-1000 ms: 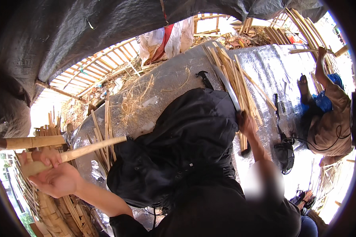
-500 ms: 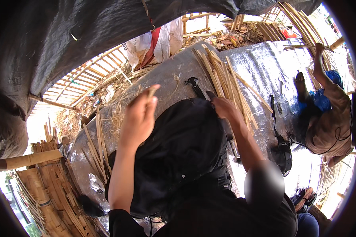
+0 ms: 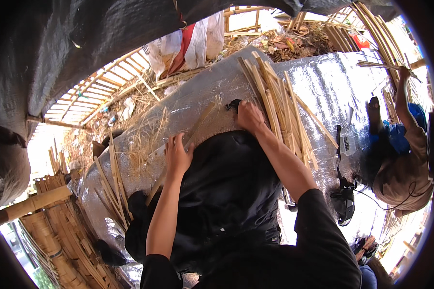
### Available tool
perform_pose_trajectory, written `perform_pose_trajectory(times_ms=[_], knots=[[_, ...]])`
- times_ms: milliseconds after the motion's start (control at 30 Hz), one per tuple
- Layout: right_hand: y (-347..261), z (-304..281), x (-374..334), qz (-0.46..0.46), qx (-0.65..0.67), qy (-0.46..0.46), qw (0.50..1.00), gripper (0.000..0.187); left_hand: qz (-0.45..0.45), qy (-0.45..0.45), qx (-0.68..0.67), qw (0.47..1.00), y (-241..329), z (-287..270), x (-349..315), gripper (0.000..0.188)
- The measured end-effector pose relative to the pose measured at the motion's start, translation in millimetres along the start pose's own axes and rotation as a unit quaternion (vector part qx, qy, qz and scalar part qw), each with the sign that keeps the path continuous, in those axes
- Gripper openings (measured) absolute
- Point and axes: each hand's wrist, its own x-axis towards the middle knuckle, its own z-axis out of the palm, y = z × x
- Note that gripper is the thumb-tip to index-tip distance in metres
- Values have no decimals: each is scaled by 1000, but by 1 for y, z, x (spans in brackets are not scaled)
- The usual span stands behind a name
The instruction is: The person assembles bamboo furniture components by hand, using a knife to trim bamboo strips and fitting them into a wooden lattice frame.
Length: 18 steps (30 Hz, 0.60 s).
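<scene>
A flat bamboo strip slants across the silver mat, passing beneath my left hand. My left fingers are bent over it and closed on it, with the thumb toward the strip's far part. Farther forward and to the right, my right hand is a fist around the handle of a black hammer. Only the hammer's head shows past my knuckles; the handle is hidden. Black cloth covers my lap between both forearms.
A bundle of split bamboo lies right of my right hand on the silver mat. More strips stand at my left, near loose shavings. At the right sits another person holding thin sticks. A strapped black object lies between us.
My left hand has come down with the strip, which now lies slanted across the mat. My right hand has shifted forward and left onto the hammer, covering its handle.
</scene>
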Motion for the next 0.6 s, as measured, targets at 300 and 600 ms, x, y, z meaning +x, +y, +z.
perform_pose_trajectory(times_ms=[300, 600], knots=[[18, -18, 13, -10, 39, 90, 995, 56, -29, 3, 11, 1000, -44, -7, -40, 36], [35, -20, 53, 4, -164, 182, 969, 23, -207, -69, -437, 873, -35, -74, -10, 24]])
